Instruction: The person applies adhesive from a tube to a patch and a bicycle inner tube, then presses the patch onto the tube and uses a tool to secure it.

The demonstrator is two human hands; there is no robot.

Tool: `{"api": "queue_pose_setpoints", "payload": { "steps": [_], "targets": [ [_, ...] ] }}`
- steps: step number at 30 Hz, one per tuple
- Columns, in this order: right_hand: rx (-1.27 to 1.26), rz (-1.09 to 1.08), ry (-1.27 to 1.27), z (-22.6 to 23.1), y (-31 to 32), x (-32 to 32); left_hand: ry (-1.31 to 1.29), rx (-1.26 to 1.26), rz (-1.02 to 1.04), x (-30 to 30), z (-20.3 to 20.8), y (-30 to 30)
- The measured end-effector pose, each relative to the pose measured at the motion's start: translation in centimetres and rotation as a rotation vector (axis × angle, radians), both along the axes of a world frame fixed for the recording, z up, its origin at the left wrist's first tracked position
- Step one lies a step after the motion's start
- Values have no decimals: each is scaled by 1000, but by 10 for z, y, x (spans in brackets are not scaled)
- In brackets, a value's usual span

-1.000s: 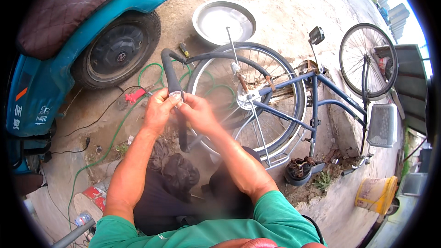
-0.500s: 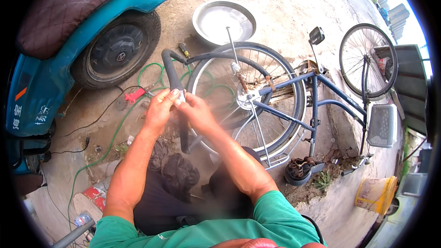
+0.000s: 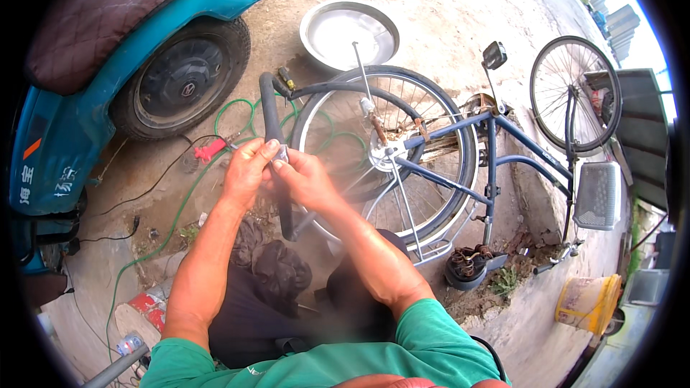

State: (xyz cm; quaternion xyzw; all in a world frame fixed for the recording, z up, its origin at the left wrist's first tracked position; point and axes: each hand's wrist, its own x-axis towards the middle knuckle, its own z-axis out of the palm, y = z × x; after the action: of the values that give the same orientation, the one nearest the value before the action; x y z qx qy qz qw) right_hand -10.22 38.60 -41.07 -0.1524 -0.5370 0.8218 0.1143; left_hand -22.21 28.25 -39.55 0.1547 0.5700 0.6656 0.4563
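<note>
A small pale grey patch-like piece [image 3: 281, 153] is being pinched between the fingertips of the left hand [image 3: 246, 170] and the right hand [image 3: 305, 179], both grips clenched on it. It is being held against the black rubber inner tube [image 3: 272, 126], which is hanging out of the rear wheel [image 3: 388, 151] of the upturned blue bicycle [image 3: 496, 172]. What exactly the piece is cannot be told; it is too small. The hands are touching each other at the thumbs, above the person's dark trousers [image 3: 273, 280]. The tube is running from the tyre rim down past the hands to the ground. A round shallow metal basin [image 3: 348, 32] is lying on the concrete ground [image 3: 445, 7] just behind the wheel. A green hose [image 3: 180, 201] is being seen looping across the ground to the left, near a red-handled tool [image 3: 210, 150]. A teal three-wheeler body with a black tyre [image 3: 180, 79] is standing at the far left. A yellow bucket [image 3: 586, 302] is sitting at the lower right, well apart from the hands.
</note>
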Motion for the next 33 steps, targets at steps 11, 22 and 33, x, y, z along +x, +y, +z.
{"api": "queue_pose_setpoints", "payload": {
  "steps": [11,22,33],
  "targets": [
    [68,102,40,-4,1,3,-40,21,9,-4,-6,-2],
    [60,52,44,2,4,3,161,20,-4,6,2,3],
    [103,40,43,5,5,5,143,27,-11,8,0,3]
  ]
}}
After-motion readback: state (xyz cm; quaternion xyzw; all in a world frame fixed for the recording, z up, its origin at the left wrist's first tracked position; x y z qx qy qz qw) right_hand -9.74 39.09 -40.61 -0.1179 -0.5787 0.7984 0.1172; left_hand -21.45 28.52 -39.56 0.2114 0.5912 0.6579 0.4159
